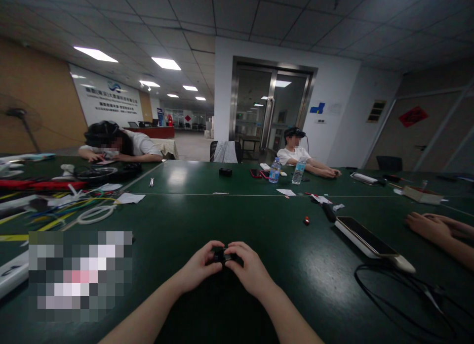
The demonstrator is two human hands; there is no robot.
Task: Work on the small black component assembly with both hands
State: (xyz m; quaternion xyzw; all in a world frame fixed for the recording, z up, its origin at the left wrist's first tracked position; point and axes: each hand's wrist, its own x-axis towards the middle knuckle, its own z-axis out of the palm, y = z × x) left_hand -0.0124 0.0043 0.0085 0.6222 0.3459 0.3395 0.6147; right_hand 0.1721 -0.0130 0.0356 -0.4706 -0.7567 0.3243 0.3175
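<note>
In the head view both my hands meet over the near middle of the dark green table (177, 225). A small black object (221, 255) sits between them; its kind is hard to make out. My left hand (200, 266) grips its left side with thumb and fingers closed. On the right side, my right hand (247, 266) pinches it with thumb below and fingers above. Fingers of both hands hide part of the object.
Several bottles, including a water bottle (274, 171), stand at the back. To the right lie a phone (366, 236), black cables (381, 302) and another person's hands (429, 228). Wires and a white cable coil (97, 214) are left. Two people (142, 144) sit across the table.
</note>
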